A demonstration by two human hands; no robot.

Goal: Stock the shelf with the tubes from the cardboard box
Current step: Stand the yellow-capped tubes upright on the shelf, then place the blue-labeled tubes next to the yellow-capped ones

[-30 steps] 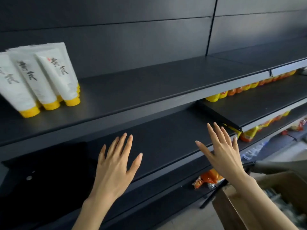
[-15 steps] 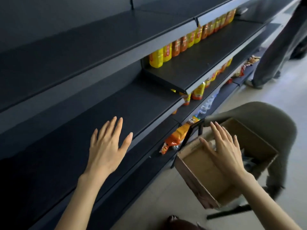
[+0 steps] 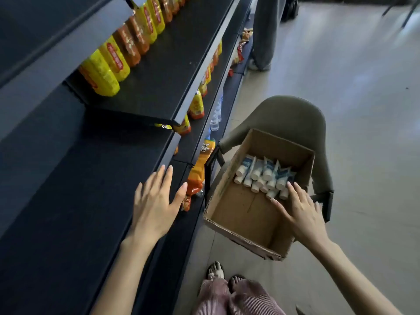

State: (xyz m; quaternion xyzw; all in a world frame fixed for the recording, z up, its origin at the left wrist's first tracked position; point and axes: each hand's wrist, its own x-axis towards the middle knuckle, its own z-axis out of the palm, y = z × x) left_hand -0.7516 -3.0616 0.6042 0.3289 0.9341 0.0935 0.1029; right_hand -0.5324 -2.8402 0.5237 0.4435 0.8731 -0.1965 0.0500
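Observation:
An open cardboard box (image 3: pixel 229 194) sits on a grey chair to the right of the black shelf (image 3: pixel 75 183). Several white and blue tubes (image 3: pixel 263 176) with white caps stand packed in the box's far right corner. My right hand (image 3: pixel 300 210) reaches into the box with fingers spread, its fingertips at the nearest tubes, holding nothing. My left hand (image 3: pixel 154 203) hovers flat and open over the front edge of the bare dark shelf.
The grey chair (image 3: pixel 293 119) holds the box. Yellow and orange packets (image 3: pixel 118 57) line the upper shelf at the right section. An orange snack bag (image 3: pixel 200 173) lies on a lower shelf. Another person's legs (image 3: pixel 263 32) stand further along. My feet (image 3: pixel 225 276) are below.
My view has swung down and right from the shelf to the box. My right hand moved down into the box toward the tubes. My left hand stays open over the shelf.

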